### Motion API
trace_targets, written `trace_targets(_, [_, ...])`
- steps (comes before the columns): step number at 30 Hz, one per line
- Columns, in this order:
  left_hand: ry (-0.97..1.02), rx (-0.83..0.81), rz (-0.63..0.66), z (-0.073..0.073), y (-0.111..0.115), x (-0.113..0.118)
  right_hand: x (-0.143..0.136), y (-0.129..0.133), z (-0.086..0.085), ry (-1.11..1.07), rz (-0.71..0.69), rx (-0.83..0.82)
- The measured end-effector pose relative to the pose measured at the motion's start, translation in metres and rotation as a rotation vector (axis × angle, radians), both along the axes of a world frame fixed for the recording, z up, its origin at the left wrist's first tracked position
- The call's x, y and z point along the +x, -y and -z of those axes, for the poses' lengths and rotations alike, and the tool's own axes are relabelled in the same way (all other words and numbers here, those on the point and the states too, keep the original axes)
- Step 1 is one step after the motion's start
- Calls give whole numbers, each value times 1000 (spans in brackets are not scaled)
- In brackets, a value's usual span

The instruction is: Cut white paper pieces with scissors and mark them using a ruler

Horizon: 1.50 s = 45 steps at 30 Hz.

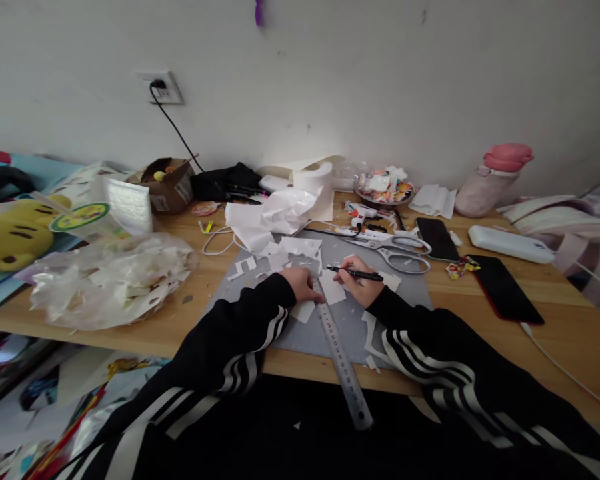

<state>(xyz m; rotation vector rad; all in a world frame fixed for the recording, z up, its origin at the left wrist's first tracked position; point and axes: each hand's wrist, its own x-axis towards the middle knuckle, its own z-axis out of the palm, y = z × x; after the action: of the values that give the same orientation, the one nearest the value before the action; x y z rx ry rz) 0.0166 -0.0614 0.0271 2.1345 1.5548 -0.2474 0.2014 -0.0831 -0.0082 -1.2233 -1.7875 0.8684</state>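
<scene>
My left hand (299, 285) presses on the upper part of a metal ruler (339, 350), fingers bent against it. The ruler slants toward me, and its lower end juts past the table's front edge. In my right hand (359, 281) is a black pen (356, 273), its tip pointing left near the ruler's upper end. Between the hands, a small piece of white paper (333, 288) lies beside the ruler. Beneath everything is a grey cutting mat (300, 339), with white paper scraps (293, 248) beyond the hands.
Large scissors (403, 253) lie just beyond my right hand, close to a phone (437, 239). A second phone (505, 288) rests farther right. A plastic bag of scraps (115, 280) sits left. Behind are a paper roll (314, 179), a glue gun (363, 212) and a pink-lidded bottle (491, 181).
</scene>
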Motion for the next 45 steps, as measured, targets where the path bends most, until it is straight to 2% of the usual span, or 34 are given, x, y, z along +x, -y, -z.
trace_targets(3, [39, 24, 3, 2, 0, -2, 0, -1, 2, -9, 3, 11])
trace_targets(9, [245, 32, 42, 10, -2, -15, -1, -2, 4, -29, -12, -12])
trace_targets(13, [229, 5, 49, 10, -3, -16, 0, 0, 0, -28, -21, -39])
trace_targets(16, [203, -5, 49, 8, -3, -15, -2, 3, -5, -94, -11, -132])
trace_targets(22, [212, 17, 78, 6, -3, -13, -15, 1, -16, -138, 28, -213])
trace_targets(29, [199, 2, 86, 7, -5, -13, -28, -7, -16, -102, -15, -368])
trace_targets(37, [194, -16, 83, 5, -4, -13, -28, -5, -20, -49, 10, -405])
trace_targets(45, [198, -21, 96, 4, -4, -13, -28, -5, -17, -40, 7, -390])
